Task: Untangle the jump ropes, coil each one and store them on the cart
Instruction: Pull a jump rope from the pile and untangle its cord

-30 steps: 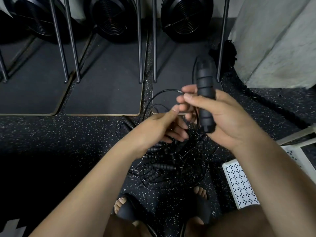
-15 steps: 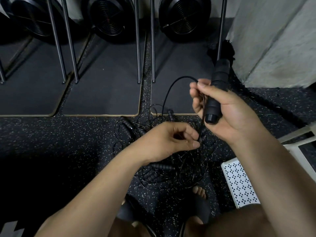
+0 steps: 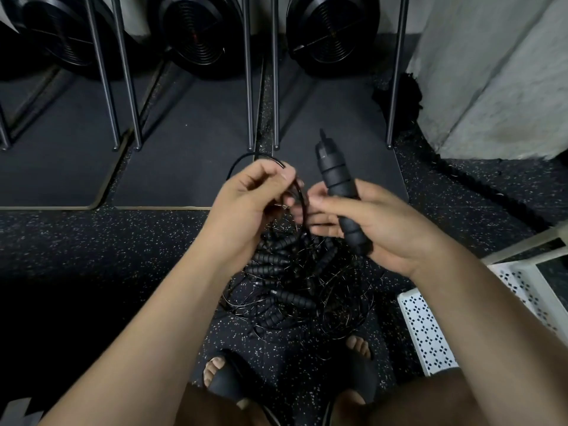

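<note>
A tangled pile of black jump ropes (image 3: 295, 290) with several ribbed foam handles lies on the speckled floor between my feet. My right hand (image 3: 378, 229) grips one black ribbed handle (image 3: 336, 182), its tip pointing up and away. My left hand (image 3: 249, 207) pinches the thin black cord (image 3: 302, 198) of that rope, which arcs in a loop above my fingers and runs down into the pile. The two hands are close together, fingertips nearly touching.
A white perforated cart shelf (image 3: 427, 330) stands low at the right, with its frame (image 3: 522, 247) above. Dark mats (image 3: 184, 149) with metal rack legs (image 3: 250, 72) and weight plates (image 3: 196, 32) are ahead. A concrete pillar (image 3: 498, 72) rises at the upper right.
My left hand rose from the pile, lifting a loop of cord beside the handle. My right hand moved left and tilted the handle's tip leftward.
</note>
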